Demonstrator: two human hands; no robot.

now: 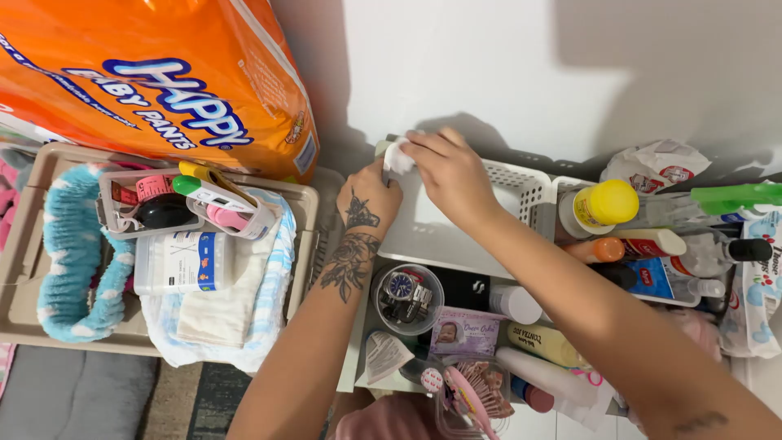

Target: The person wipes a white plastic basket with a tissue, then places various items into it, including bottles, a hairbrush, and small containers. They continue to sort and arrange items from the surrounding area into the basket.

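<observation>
My left hand [368,198], with a tattooed wrist and forearm, grips the near left corner of a white perforated plastic basket [521,186]. My right hand [446,173] presses a small white wipe [397,156] against that same corner, right beside the left hand. The basket looks empty inside and stands against the white wall.
A large orange diaper pack [155,77] sits at upper left above a beige tray [24,269] holding cloths, a clear box and a blue fluffy item. Bottles, a yellow-capped container [604,205], a clear cup with a watch [407,295] and a pink brush [468,395] crowd the lower right.
</observation>
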